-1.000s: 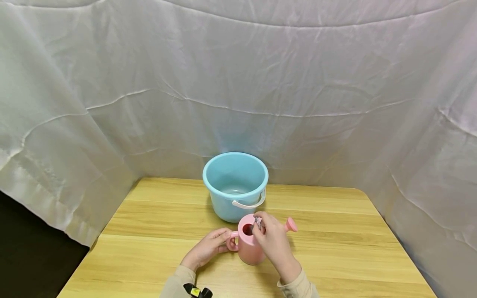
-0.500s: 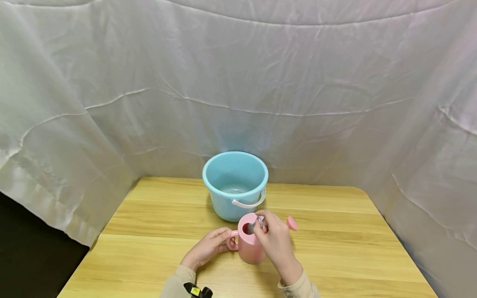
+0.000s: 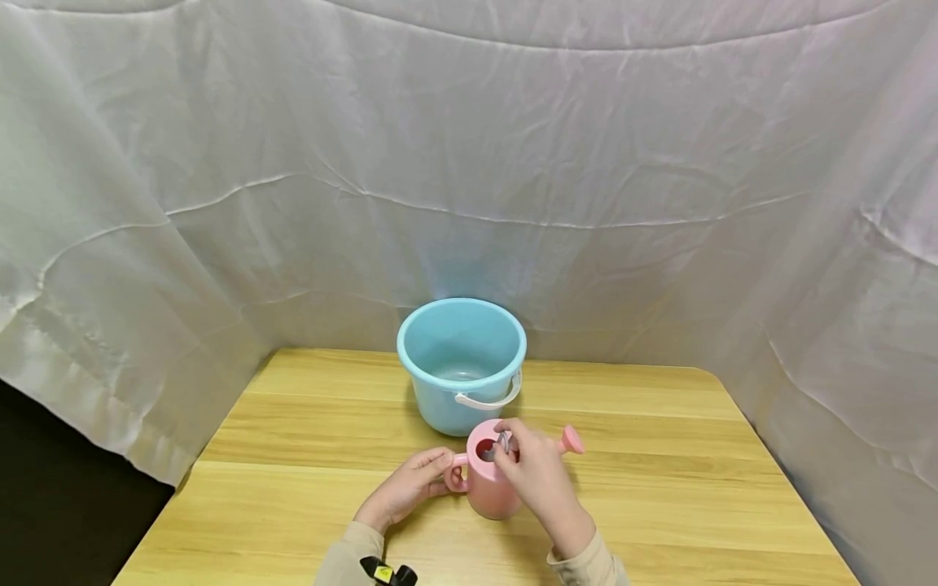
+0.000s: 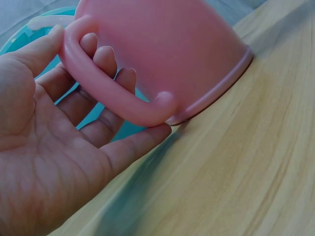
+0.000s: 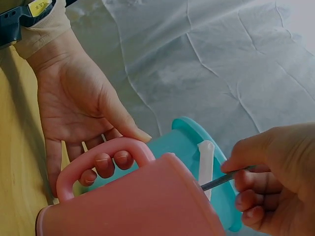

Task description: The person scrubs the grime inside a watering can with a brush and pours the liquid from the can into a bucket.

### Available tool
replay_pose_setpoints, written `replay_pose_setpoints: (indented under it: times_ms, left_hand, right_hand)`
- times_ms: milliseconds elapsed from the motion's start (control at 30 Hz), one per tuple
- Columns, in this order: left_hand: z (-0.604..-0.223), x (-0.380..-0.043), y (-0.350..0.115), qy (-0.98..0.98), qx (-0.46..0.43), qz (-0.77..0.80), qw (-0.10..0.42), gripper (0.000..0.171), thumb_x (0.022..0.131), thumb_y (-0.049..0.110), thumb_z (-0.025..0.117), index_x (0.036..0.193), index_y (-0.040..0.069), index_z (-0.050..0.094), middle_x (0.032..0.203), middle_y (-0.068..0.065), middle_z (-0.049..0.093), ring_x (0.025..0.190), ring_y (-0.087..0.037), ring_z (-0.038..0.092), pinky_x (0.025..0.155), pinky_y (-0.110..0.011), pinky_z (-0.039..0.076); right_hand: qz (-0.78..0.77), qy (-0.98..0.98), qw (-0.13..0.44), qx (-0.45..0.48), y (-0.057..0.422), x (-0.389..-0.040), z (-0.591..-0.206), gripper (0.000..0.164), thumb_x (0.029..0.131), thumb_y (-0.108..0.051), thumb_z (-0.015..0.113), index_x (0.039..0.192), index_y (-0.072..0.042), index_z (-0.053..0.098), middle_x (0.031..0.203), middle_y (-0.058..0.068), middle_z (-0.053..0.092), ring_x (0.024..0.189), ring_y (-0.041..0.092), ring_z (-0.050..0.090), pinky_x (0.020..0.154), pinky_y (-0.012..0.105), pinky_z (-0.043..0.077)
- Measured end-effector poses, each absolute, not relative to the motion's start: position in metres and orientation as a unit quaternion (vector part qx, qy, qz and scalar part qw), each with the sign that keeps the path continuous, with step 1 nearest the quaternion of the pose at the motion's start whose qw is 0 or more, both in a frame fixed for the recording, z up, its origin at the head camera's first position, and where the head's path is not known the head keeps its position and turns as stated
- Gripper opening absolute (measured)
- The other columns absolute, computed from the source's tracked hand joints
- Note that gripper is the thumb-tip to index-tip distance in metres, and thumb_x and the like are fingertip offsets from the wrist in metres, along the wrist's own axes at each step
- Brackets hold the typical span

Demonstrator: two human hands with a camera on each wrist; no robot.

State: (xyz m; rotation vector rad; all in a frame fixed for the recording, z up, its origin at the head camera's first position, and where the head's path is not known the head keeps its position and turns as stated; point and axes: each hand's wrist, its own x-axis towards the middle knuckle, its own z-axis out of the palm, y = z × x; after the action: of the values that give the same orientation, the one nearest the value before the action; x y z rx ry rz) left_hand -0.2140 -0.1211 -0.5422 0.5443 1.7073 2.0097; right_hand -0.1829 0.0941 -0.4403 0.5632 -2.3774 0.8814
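Observation:
A pink watering can stands upright on the wooden table, its round top opening showing a dark red inside. Its curved handle is held by my left hand; the thumb presses near the upper end and several fingers reach through the loop. Over the opening, my right hand pinches a thin grey metal utensil between thumb and fingers. The utensil slants down into the can. Its lower end is mostly hidden inside, so its kind cannot be told.
Just behind the can stands a light blue bucket with a white handle hanging at its front right. The can's pink sprinkler head points right, past my right hand. Pale cloth surrounds the wooden table.
My right hand and the grey utensil shift slightly right, then back left over the opening, the utensil changing its tilt. The left hand, watering can and bucket stay in place.

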Motion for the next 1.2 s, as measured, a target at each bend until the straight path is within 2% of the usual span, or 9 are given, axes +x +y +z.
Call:
replay_pose_setpoints:
  times_ms: [167, 333, 533, 767, 1067, 1200]
  left_hand:
    - [-0.5421, -0.2143, -0.1215, 0.617, 0.199, 0.728, 0.223, 0.035, 0.105, 0.031, 0.040, 0.083, 0.008, 0.054, 0.097, -0.001, 0.058, 0.101, -0.021, 0.065, 0.098, -0.037, 0.054]
    - [-0.5409, -0.2138, -0.1215, 0.616, 0.200, 0.728, 0.223, 0.035, 0.106, 0.030, 0.040, 0.083, 0.009, 0.054, 0.097, -0.001, 0.058, 0.101, -0.021, 0.065, 0.098, -0.036, 0.054]
    - [-0.5388, -0.2124, -0.1214, 0.616, 0.199, 0.728, 0.225, 0.035, 0.105, 0.031, 0.040, 0.083, 0.007, 0.054, 0.097, -0.001, 0.058, 0.100, -0.020, 0.065, 0.097, -0.036, 0.054]
    - [-0.5384, -0.2117, -0.1213, 0.616, 0.198, 0.728, 0.225, 0.038, 0.106, 0.031, 0.040, 0.085, 0.001, 0.052, 0.098, -0.002, 0.057, 0.102, -0.022, 0.065, 0.098, -0.038, 0.054]
    - [-0.5382, -0.2119, -0.1216, 0.614, 0.197, 0.730, 0.227, 0.033, 0.105, 0.031, 0.040, 0.084, 0.010, 0.055, 0.098, -0.001, 0.058, 0.101, -0.020, 0.065, 0.099, -0.038, 0.053]
    - [-0.5377, -0.2117, -0.1217, 0.614, 0.196, 0.730, 0.226, 0.033, 0.105, 0.031, 0.041, 0.084, 0.011, 0.055, 0.098, -0.001, 0.058, 0.101, -0.020, 0.065, 0.099, -0.038, 0.053]
  right_hand:
    - [0.347, -0.895, 0.180, 0.215, 0.0960, -0.1806, -0.4366, 0.026, 0.073, 0.002, 0.075, 0.097, -0.004, 0.065, 0.060, -0.007, 0.049, 0.057, -0.002, 0.038, 0.053, 0.014, 0.036]
    - [0.368, -0.889, 0.143, 0.230, 0.0977, -0.1804, -0.4349, 0.028, 0.073, 0.001, 0.076, 0.099, -0.005, 0.065, 0.063, -0.008, 0.052, 0.058, -0.002, 0.041, 0.054, 0.014, 0.039]
    - [0.345, -0.893, 0.158, 0.241, 0.0966, -0.1824, -0.4379, 0.020, 0.076, -0.008, 0.079, 0.089, -0.007, 0.064, 0.069, -0.006, 0.055, 0.067, 0.005, 0.047, 0.060, 0.016, 0.041]
    - [0.317, -0.897, 0.173, 0.256, 0.0967, -0.1834, -0.4419, 0.018, 0.078, -0.014, 0.079, 0.085, -0.011, 0.063, 0.071, -0.006, 0.053, 0.071, 0.005, 0.043, 0.063, 0.016, 0.041]
    - [0.315, -0.880, 0.241, 0.262, 0.0972, -0.1825, -0.4421, 0.023, 0.075, -0.012, 0.080, 0.077, -0.013, 0.057, 0.067, -0.002, 0.045, 0.070, 0.004, 0.037, 0.060, 0.014, 0.033]
    - [0.313, -0.871, 0.275, 0.261, 0.0989, -0.1826, -0.4420, 0.022, 0.075, -0.012, 0.080, 0.077, -0.014, 0.058, 0.068, -0.006, 0.043, 0.071, 0.004, 0.038, 0.062, 0.014, 0.033]
